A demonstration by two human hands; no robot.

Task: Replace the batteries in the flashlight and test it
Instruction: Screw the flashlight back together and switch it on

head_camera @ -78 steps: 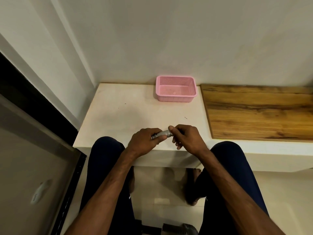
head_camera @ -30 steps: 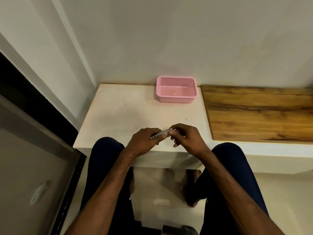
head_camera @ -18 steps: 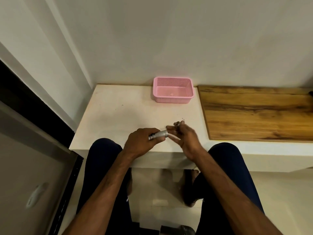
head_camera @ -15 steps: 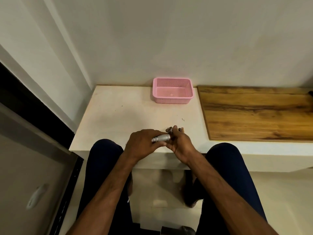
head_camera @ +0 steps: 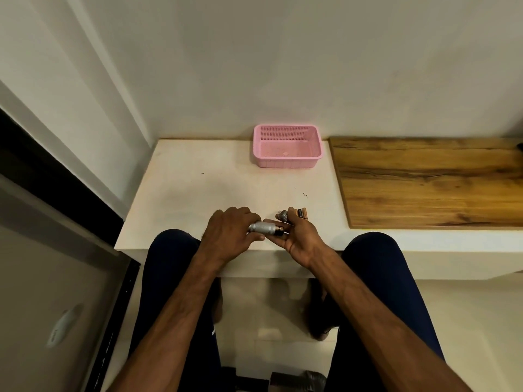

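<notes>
My left hand [head_camera: 229, 232] grips the silver flashlight body [head_camera: 261, 227] sideways over the front edge of the white table [head_camera: 198, 188]. A battery [head_camera: 278, 231] pokes out of its open right end. My right hand [head_camera: 300, 239] is turned palm up against that end, thumb on the protruding battery. Its fingers hold the grey end cap [head_camera: 283, 215]. Two or three orange-and-black batteries [head_camera: 301, 213] stick out past the fingertips; whether they touch the table I cannot tell.
A pink mesh basket [head_camera: 287, 162] stands at the back of the table against the wall. A wooden board [head_camera: 430, 182] covers the surface to the right. My knees in dark trousers sit under the front edge.
The end cap has come off the flashlight into my right hand. That hand turned palm up at the open end, and batteries now show there and at its fingertips. My left hand stayed put.
</notes>
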